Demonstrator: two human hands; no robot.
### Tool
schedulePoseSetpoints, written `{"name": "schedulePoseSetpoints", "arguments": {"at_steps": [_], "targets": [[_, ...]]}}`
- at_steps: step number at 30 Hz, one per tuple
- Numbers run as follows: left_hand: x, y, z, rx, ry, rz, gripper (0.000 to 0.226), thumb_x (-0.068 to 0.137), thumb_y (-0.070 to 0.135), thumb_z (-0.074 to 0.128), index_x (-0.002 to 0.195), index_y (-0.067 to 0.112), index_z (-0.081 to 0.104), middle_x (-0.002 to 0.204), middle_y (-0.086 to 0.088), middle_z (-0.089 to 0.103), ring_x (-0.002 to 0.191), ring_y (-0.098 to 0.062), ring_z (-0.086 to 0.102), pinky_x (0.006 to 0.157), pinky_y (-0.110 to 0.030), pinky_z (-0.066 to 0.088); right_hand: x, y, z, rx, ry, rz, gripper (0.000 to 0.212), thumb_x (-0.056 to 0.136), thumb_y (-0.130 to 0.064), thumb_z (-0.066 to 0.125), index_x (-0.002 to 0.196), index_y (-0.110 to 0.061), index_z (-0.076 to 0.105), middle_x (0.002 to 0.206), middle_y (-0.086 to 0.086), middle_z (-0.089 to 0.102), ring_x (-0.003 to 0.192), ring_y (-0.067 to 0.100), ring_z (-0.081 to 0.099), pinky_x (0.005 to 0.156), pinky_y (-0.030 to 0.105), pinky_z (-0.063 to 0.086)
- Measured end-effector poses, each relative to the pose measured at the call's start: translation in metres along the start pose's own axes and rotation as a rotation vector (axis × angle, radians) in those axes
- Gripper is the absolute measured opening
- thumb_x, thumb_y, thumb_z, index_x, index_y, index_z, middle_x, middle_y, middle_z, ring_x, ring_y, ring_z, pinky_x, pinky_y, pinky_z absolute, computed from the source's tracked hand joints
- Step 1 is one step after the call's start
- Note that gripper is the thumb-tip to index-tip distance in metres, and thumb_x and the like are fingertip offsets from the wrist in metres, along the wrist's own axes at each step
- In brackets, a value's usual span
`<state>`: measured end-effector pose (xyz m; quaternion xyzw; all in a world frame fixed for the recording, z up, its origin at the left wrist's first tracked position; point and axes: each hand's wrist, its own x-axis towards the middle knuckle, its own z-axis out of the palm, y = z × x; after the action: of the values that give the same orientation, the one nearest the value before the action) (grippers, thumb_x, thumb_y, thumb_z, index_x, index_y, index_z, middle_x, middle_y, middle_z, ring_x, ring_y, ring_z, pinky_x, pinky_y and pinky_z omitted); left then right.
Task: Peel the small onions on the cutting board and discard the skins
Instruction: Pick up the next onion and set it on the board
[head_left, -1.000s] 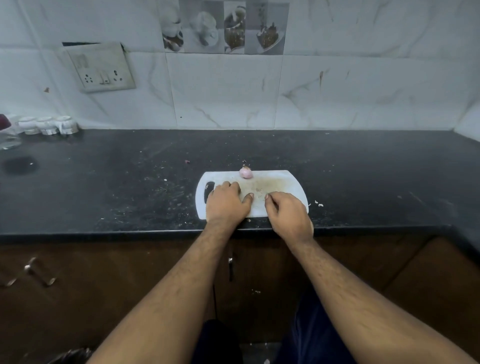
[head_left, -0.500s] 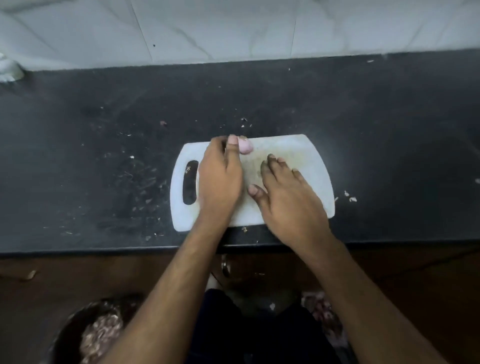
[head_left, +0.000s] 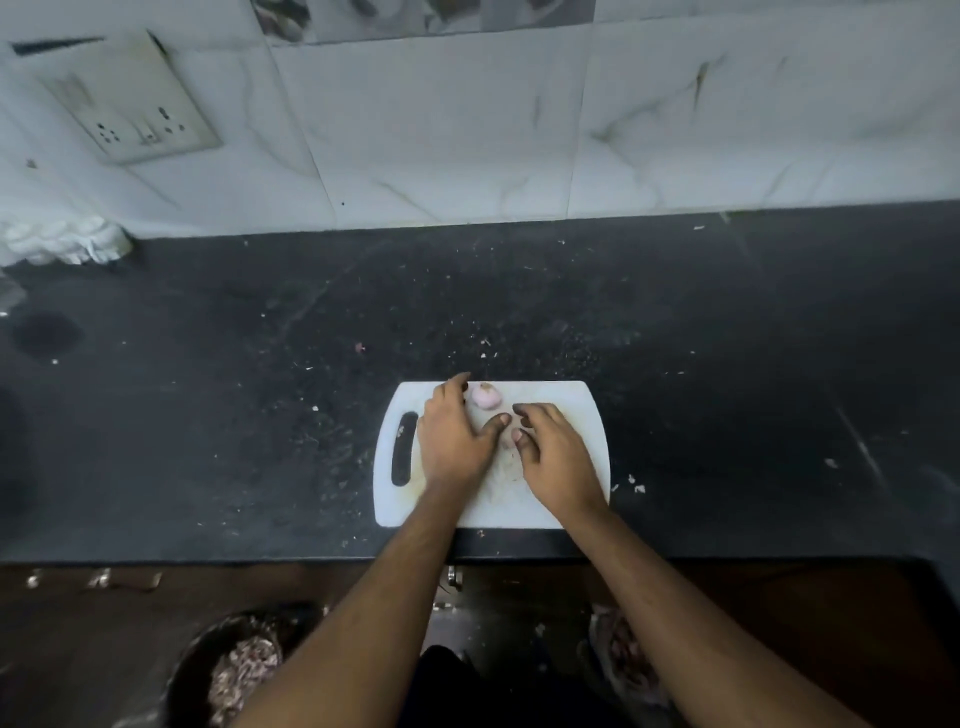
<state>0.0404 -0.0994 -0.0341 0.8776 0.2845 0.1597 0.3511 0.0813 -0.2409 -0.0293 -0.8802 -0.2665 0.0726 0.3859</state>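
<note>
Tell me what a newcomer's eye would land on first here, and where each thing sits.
First, the two hands, left hand and right hand, lying over the white cutting board at the near edge of the dark countertop. Next, the small pink onion at the board's far edge, just beyond the left fingers. Below the counter on the left, a dark bin holds a heap of onion skins.

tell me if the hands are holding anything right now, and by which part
Nothing is clearly held. The left hand lies against the small onion on the cutting board; the right hand rests on the board.
</note>
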Motion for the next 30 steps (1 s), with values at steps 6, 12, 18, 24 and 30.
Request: {"name": "schedulePoseSetpoints", "arguments": {"at_steps": [6,12,18,24,30], "targets": [[0.003,0.001,0.003,0.018,0.004,-0.015,0.044,0.088,0.030,0.074,0.128,0.025,0.057,0.125,0.003,0.063,0.116,-0.022,0.056,0.095,-0.032,0.034,-0.005,0.000,0.007,-0.043,-0.064,0.001,0.040,0.102,-0.017,0.057,0.141,-0.006,0.056,0.141,0.004,0.051,0.128,0.016,0.051,0.109,0.023,0.037],[-0.001,-0.007,0.003,0.005,-0.081,0.114,0.034,0.095,0.034,0.068,0.125,0.020,0.060,0.120,0.003,0.064,0.115,-0.022,0.054,0.098,-0.034,0.029,-0.009,0.006,0.006,-0.043,-0.064,-0.010,0.041,0.104,-0.020,0.053,0.143,-0.008,0.053,0.146,0.003,0.049,0.135,0.021,0.048,0.115,0.038,0.040],[-0.002,-0.011,0.000,0.038,-0.113,0.149,0.040,0.091,0.039,0.072,0.124,0.021,0.058,0.120,0.003,0.061,0.116,-0.020,0.052,0.094,-0.031,0.026,-0.011,0.005,0.007,-0.063,-0.049,-0.030,0.043,0.104,-0.017,0.051,0.146,-0.008,0.049,0.151,0.004,0.044,0.137,0.021,0.048,0.115,0.039,0.041],[-0.005,-0.012,-0.005,0.031,-0.156,0.145,0.048,0.090,0.042,0.073,0.128,0.020,0.056,0.124,0.002,0.059,0.119,-0.020,0.050,0.094,-0.031,0.026,-0.014,0.003,0.007,-0.070,-0.036,-0.048,0.047,0.104,-0.017,0.051,0.149,-0.006,0.045,0.154,0.005,0.038,0.137,0.021,0.048,0.115,0.035,0.041],[0.001,-0.015,-0.015,0.040,-0.227,0.165,0.059,0.087,0.048,0.075,0.134,0.018,0.053,0.129,0.001,0.056,0.123,-0.021,0.049,0.101,-0.037,0.029,-0.008,-0.001,0.006,-0.043,-0.024,-0.034,0.048,0.106,-0.025,0.049,0.150,-0.006,0.042,0.155,0.005,0.035,0.137,0.021,0.048,0.113,0.039,0.043]]}}
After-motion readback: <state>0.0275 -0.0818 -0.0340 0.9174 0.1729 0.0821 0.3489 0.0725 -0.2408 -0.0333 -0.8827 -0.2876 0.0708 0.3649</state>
